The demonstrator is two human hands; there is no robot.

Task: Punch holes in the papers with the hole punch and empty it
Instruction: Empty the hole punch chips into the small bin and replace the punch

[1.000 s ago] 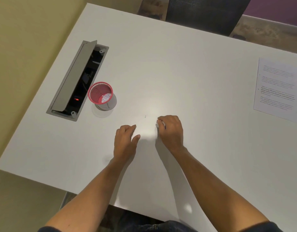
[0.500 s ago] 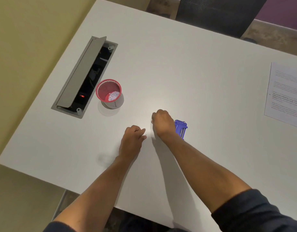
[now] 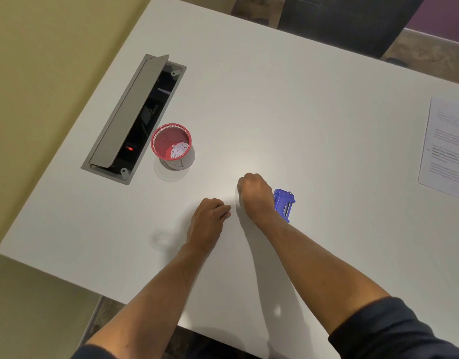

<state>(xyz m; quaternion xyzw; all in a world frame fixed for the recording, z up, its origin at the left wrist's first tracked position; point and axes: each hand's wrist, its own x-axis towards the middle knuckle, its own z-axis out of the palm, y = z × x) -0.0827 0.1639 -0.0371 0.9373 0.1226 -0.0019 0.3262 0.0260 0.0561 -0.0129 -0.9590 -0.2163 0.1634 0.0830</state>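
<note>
Both hands rest on the white desk point(image 3: 288, 104) near the middle of its near edge, close together but not touching. The right hand point(image 3: 255, 194) is curled into a loose fist, knuckles up, fingers tucked under; whether it pinches anything cannot be told. The left hand point(image 3: 209, 218) lies beside it with fingers bent and holds nothing visible. Just behind the right wrist, the blue hole punch point(image 3: 284, 203) lies on the desk, partly hidden by the wrist. Toward the left edge stands a red mesh cup point(image 3: 171, 143) with white paper bits inside, beside an open grey cable hatch point(image 3: 135, 115). A printed sheet of paper point(image 3: 447, 146) lies at the right edge, well apart from the hands.
</note>
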